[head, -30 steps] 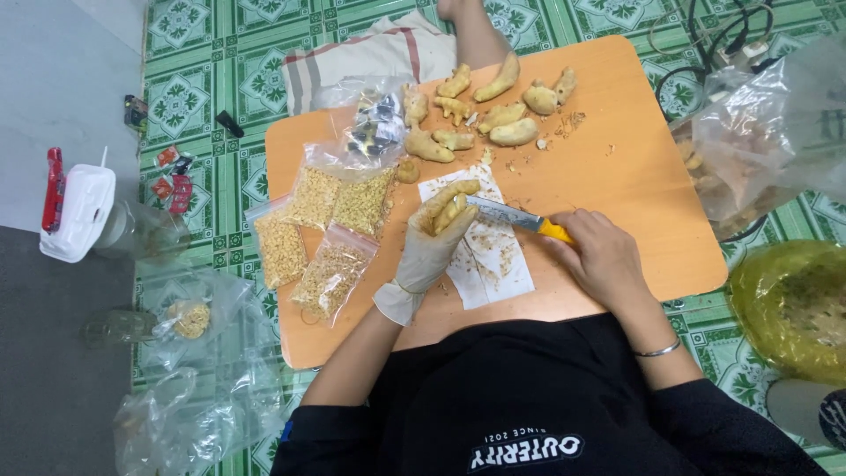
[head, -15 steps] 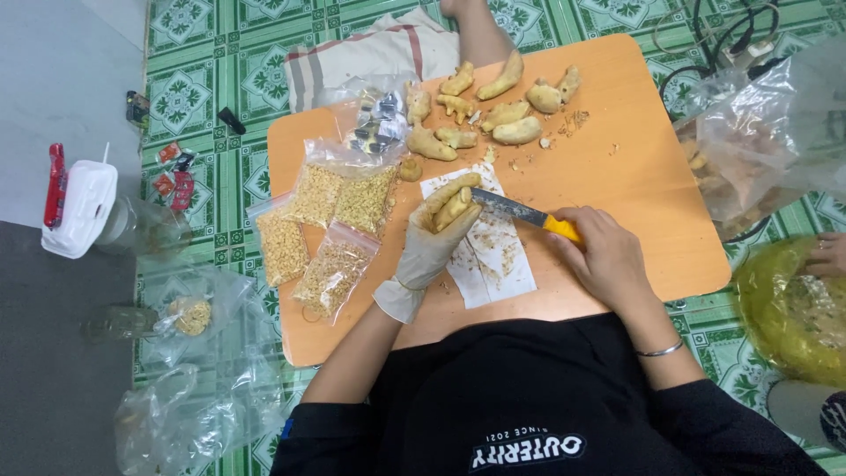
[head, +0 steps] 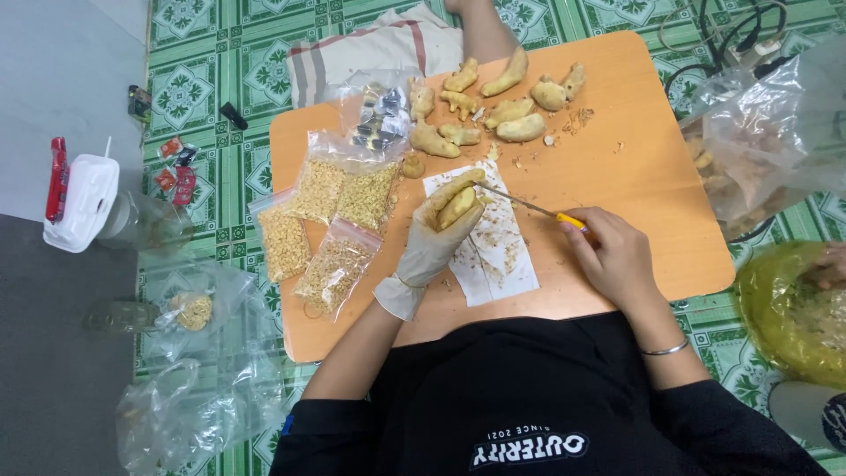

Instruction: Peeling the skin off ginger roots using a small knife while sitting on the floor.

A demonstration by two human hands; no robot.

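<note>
Two hands at work: my gloved left hand (head: 434, 238) grips a ginger root (head: 457, 204), my right hand (head: 617, 256) clasps a yellow-handled knife (head: 529, 204) over the worktop (head: 634, 176).

bright even light, soft shadows, slight edge distortion.

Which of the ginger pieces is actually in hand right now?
The ginger piece gripped in the gloved left hand, above the white paper; the rest lie loose further up the table.
</note>
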